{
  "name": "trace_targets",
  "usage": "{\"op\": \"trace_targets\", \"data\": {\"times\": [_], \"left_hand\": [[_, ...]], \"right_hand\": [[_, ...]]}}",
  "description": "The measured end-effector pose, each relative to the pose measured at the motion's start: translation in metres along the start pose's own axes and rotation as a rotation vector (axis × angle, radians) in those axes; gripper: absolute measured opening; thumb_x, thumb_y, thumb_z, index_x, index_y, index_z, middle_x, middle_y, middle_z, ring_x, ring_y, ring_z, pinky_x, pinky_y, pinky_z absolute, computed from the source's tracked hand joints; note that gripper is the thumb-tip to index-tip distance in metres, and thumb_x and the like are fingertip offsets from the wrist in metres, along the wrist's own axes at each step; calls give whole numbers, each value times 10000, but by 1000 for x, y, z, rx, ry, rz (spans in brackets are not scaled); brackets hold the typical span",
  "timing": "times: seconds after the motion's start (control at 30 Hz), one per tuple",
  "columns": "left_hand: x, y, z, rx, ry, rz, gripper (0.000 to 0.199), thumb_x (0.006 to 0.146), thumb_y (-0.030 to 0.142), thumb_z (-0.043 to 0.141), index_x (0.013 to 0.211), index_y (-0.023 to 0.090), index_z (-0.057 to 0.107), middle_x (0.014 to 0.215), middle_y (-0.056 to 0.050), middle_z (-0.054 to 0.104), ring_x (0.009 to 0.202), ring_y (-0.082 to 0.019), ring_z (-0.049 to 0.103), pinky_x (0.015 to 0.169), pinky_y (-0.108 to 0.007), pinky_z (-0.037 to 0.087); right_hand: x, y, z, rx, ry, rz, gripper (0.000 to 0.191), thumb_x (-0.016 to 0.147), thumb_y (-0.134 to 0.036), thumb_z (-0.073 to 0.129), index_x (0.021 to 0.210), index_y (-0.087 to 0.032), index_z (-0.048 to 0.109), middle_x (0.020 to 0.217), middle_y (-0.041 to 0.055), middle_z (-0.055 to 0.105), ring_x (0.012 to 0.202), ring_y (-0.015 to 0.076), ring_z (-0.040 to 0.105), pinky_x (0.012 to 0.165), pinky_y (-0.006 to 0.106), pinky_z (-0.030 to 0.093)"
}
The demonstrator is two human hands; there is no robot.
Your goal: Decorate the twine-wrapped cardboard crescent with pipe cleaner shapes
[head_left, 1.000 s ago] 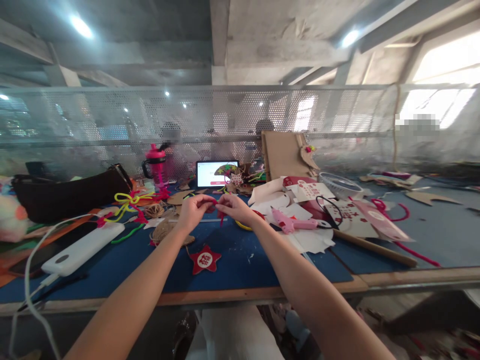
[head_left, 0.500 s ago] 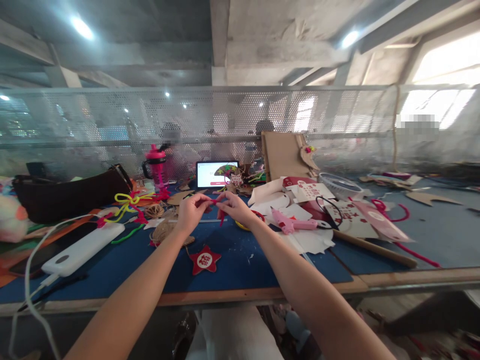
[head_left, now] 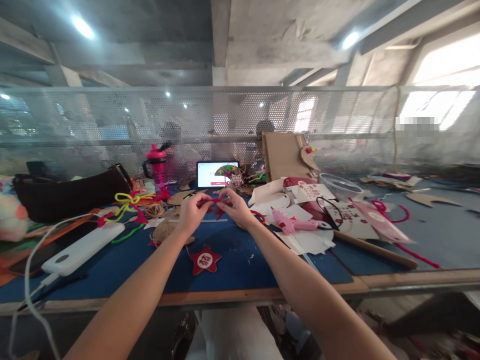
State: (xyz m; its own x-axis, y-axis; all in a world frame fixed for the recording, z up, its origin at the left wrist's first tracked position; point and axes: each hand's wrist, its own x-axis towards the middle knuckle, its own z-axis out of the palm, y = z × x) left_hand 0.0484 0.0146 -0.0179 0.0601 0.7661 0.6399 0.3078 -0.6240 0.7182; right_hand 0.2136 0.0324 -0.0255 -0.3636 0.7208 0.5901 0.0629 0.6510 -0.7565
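Observation:
Over the middle of the blue table mat, my left hand and my right hand pinch a short magenta pipe cleaner between their fingertips. Part of it is hidden by the fingers, and a short end points downward. Below them, near the table edge, lies a red star with a white round label, with a string at its upper left. A ball of brown twine rests beside my left wrist. Under my right wrist, a yellow and red ring is partly covered.
A pink glue gun lies on paper scraps at right, near a cardboard tube. A white power bank with a cable is at left. Behind stand a pink bottle, a lit tablet and a cardboard sheet.
My fingertips have moved slightly apart, and more of the pipe cleaner shows between them. Its hanging end looks shorter. The star and other table items stay where they were.

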Motion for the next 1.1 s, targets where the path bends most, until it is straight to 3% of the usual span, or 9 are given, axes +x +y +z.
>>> {"op": "trace_targets", "data": {"times": [0.33, 0.6, 0.77, 1.0, 1.1], "left_hand": [[-11, 9, 8, 246, 125, 162, 109, 751, 285, 608, 745, 178, 626, 656, -33, 657, 596, -166, 620, 611, -260, 470], [-11, 16, 4, 390, 228, 357, 66, 776, 209, 564, 751, 179, 617, 695, -18, 632, 596, -129, 594, 611, -228, 457], [-8, 12, 3, 420, 270, 471, 43, 777, 192, 572, 755, 173, 604, 707, -11, 635, 590, -120, 590, 604, -229, 465], [-9, 10, 5, 408, 271, 494, 29, 774, 182, 587, 749, 170, 596, 698, -4, 631, 585, -110, 591, 599, -217, 469], [-9, 10, 5, 395, 271, 482, 20, 767, 181, 596, 753, 166, 597, 693, -2, 630, 576, -106, 591, 588, -211, 467]], "right_hand": [[-2, -7, 7, -233, 215, -110, 120, 777, -304, 533, 804, -197, 486, 775, 19, 593, 696, 137, 571, 576, 224, 459], [-3, -16, 5, -215, 231, -184, 152, 790, -314, 578, 868, -189, 614, 833, 37, 675, 763, 152, 637, 706, 260, 524], [-4, -15, 4, -252, 293, -201, 158, 791, -324, 593, 853, -199, 667, 835, 35, 711, 743, 167, 662, 703, 274, 527], [-3, -11, 7, -293, 384, -146, 151, 740, -341, 649, 743, -194, 683, 750, 32, 715, 679, 179, 662, 664, 282, 532], [-2, -13, 6, -233, 341, -162, 157, 754, -333, 638, 812, -200, 696, 807, 33, 722, 730, 181, 675, 699, 283, 543]]}}
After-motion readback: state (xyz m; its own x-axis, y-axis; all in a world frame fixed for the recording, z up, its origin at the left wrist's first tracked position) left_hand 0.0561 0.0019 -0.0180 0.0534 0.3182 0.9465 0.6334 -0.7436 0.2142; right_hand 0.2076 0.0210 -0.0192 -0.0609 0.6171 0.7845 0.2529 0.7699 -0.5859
